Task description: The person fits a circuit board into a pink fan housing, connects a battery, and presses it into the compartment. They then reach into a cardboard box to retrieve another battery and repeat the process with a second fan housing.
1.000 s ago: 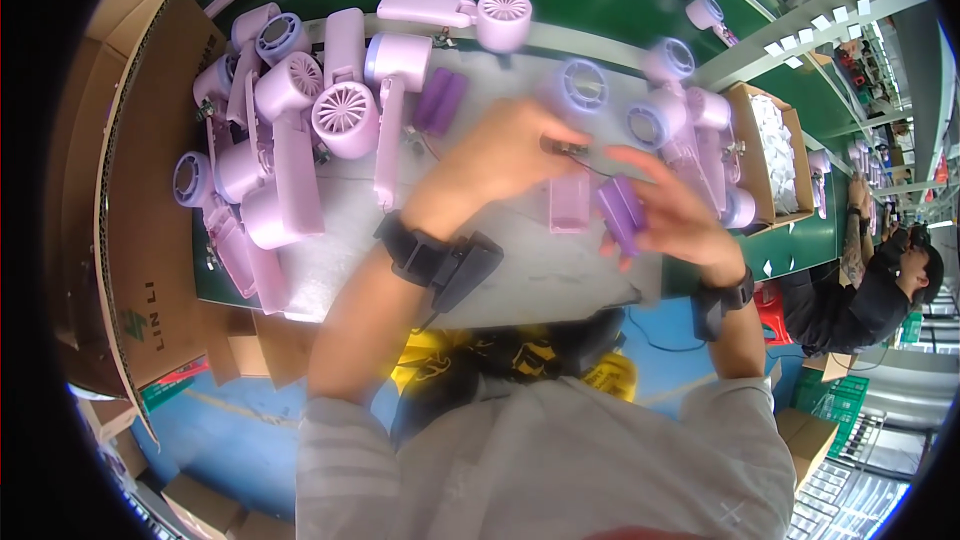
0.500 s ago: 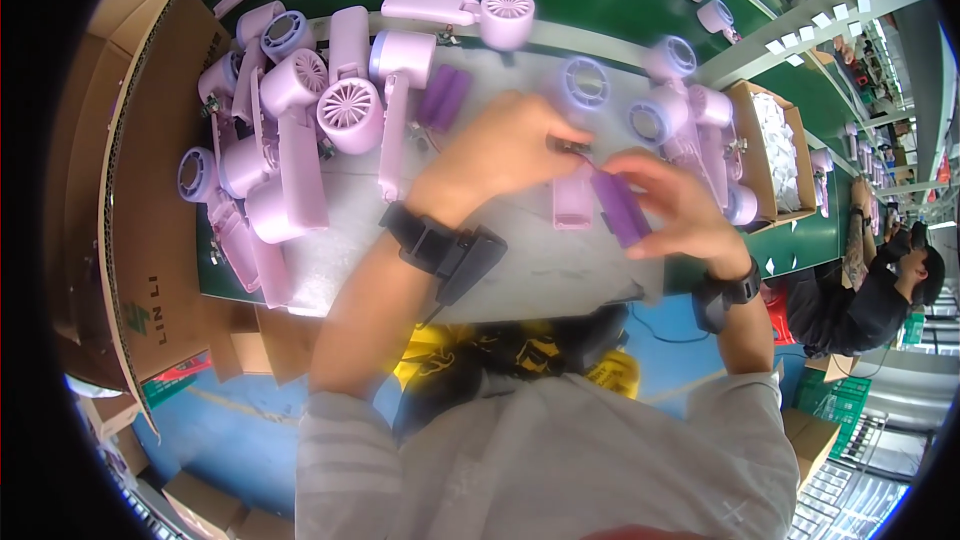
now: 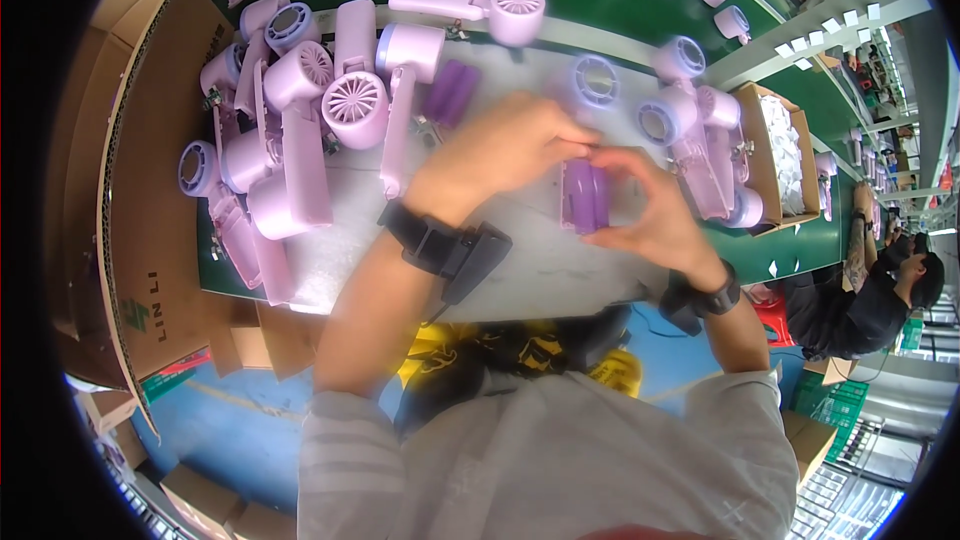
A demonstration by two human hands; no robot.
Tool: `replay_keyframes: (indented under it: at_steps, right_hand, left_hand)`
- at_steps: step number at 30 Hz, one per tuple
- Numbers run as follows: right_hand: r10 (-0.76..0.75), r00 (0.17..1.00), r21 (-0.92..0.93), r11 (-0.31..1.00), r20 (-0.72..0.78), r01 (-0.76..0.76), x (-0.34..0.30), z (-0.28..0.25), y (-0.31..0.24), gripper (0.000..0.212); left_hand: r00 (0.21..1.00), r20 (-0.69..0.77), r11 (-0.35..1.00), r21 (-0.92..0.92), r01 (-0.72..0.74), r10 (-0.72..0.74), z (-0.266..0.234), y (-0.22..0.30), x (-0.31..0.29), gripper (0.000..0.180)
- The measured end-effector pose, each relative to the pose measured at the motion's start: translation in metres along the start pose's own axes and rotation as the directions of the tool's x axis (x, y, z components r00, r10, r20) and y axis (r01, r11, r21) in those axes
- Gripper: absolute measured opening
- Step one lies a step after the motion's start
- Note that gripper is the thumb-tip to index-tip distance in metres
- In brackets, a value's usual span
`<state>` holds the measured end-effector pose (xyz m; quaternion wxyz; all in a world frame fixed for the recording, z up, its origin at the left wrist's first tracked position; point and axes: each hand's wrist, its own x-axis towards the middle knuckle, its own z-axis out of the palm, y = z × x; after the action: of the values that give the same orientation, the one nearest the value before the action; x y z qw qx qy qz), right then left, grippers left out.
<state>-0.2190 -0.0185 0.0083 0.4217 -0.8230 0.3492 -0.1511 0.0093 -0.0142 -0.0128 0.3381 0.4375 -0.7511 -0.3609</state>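
In front of me lies a pink handheld fan with a pale blue ringed head [image 3: 593,81], its handle open toward me. A purple two-cell battery pack [image 3: 587,196] sits in or just over that handle; I cannot tell how deep. The thumb and fingers of my right hand [image 3: 660,208] grip the pack at its ends. My left hand [image 3: 515,145] is closed in a pinch at the pack's far end, by the fan's neck, and what it pinches is hidden. Another purple battery pack [image 3: 452,92] rests on the grey work mat [image 3: 480,270] beyond my left wrist.
Several pink fans [image 3: 308,165] are heaped at left beside a large cardboard box [image 3: 150,210]. More fans [image 3: 690,130] lie at right, near a carton of small white pieces [image 3: 785,155]. One fan [image 3: 517,15] lies along the far edge. A co-worker [image 3: 880,290] sits far right.
My right hand has moved left and brought the battery pack from beside the fan handle onto it. The small dark part in my left fingers is now out of sight.
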Motion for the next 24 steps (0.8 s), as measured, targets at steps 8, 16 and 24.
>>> replay_keyframes:
  at_steps: [8,16,24]
  right_hand:
    - [-0.116,0.988,-0.205,0.974,-0.101,0.093,-0.005,0.012,-0.009,0.064]
    - [-0.114,0.982,-0.22,0.972,-0.153,0.079,-0.008,0.013,-0.017,0.048]
    - [-0.158,0.97,-0.281,0.954,-0.184,0.102,-0.01,0.018,-0.009,0.04]
  left_hand:
    - [0.999,-0.004,0.998,0.039,-0.05,0.051,0.002,-0.005,0.0,0.025]
    - [0.999,0.003,0.998,0.049,-0.033,0.033,0.0,-0.001,-0.001,0.025]
    - [0.998,-0.026,0.998,0.045,-0.05,0.051,0.002,-0.003,-0.001,0.025]
